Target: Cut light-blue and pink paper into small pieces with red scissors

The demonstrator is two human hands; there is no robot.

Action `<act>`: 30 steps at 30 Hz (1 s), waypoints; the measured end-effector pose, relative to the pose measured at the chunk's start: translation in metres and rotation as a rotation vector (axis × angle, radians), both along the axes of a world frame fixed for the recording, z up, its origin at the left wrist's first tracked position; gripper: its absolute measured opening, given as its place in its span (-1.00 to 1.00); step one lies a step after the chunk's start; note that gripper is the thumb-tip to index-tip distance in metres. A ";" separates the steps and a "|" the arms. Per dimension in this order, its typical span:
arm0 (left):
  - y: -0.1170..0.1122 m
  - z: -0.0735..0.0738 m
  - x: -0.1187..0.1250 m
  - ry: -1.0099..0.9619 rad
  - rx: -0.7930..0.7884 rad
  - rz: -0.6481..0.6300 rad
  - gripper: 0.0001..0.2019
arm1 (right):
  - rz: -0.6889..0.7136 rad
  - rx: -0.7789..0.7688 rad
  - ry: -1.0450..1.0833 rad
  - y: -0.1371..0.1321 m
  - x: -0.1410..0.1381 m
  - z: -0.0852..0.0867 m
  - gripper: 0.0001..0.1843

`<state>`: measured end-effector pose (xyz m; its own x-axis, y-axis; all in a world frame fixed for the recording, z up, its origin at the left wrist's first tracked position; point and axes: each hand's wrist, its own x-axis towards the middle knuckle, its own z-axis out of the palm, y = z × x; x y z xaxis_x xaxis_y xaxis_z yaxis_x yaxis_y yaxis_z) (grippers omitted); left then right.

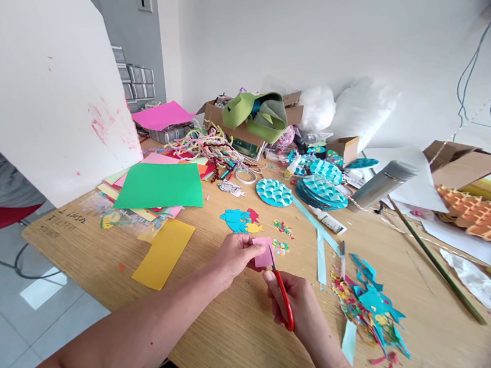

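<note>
Between thumb and fingers, my left hand pinches a small piece of pink paper. My right hand is wrapped round red-handled scissors, whose blades meet the right part of the pink paper. Just beyond the paper lie fish cut-outs: a blue fish, a red fish and a yellow fish. Two small heaps of coloured paper bits sit behind the scissors. To the right of my right hand is a pile of blue and mixed paper scraps.
At left, a green sheet tops a paper stack beside a yellow sheet. Blue textured discs, a glue bottle and light-blue strips lie at centre right. Farther right are a green stick and orange egg-carton pieces.
</note>
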<state>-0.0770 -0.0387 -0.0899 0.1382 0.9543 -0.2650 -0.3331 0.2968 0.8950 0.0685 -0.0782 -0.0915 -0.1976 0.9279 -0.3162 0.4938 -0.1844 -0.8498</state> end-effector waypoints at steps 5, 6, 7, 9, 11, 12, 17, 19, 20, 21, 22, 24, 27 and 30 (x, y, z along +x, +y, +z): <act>0.000 -0.001 -0.001 0.038 0.001 -0.025 -0.78 | 0.017 0.019 -0.023 0.000 0.000 0.000 -0.37; 0.000 -0.001 -0.001 0.047 0.004 -0.025 -0.78 | 0.017 0.018 -0.026 0.000 0.000 0.000 -0.37; 0.000 -0.001 -0.001 0.056 0.008 -0.024 -0.78 | 0.017 0.019 -0.026 0.000 0.000 0.000 -0.37; -0.001 -0.002 -0.001 0.076 0.019 -0.018 -0.81 | 0.017 0.023 -0.024 0.001 0.000 0.000 -0.37; -0.001 -0.002 -0.001 0.094 0.031 -0.017 -0.82 | 0.019 0.025 -0.021 0.001 0.000 0.000 -0.37; -0.001 -0.003 0.000 0.100 0.035 -0.017 -0.83 | 0.020 0.025 -0.021 0.001 0.000 0.000 -0.37; -0.001 -0.004 0.000 0.134 0.048 -0.012 -0.81 | 0.007 0.009 -0.004 0.001 0.000 -0.001 -0.38; -0.001 -0.004 0.000 0.143 0.054 -0.014 -0.80 | -0.005 0.004 -0.005 0.000 0.000 -0.002 -0.37; -0.001 -0.004 0.000 0.144 0.055 -0.017 -0.80 | -0.008 0.005 -0.007 0.000 0.000 -0.001 -0.37; -0.001 -0.003 0.000 0.143 0.056 -0.020 -0.80 | -0.009 0.009 -0.007 0.000 0.000 -0.001 -0.37; -0.002 -0.003 0.000 0.142 0.058 -0.022 -0.80 | -0.009 0.013 -0.006 0.000 0.000 0.000 -0.38; -0.002 -0.002 0.001 0.142 0.059 -0.027 -0.80 | -0.013 0.011 0.002 0.000 -0.001 0.000 -0.38; -0.003 -0.002 0.002 0.131 0.057 -0.036 -0.80 | -0.007 0.009 0.003 0.001 0.000 0.000 -0.37; -0.004 -0.002 0.002 0.110 0.056 -0.044 -0.80 | -0.001 0.012 0.002 0.002 0.000 -0.002 -0.36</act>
<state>-0.0750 -0.0422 -0.0917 0.1528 0.9619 -0.2269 -0.2199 0.2569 0.9411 0.0689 -0.0766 -0.0939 -0.1969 0.9319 -0.3047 0.4921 -0.1749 -0.8528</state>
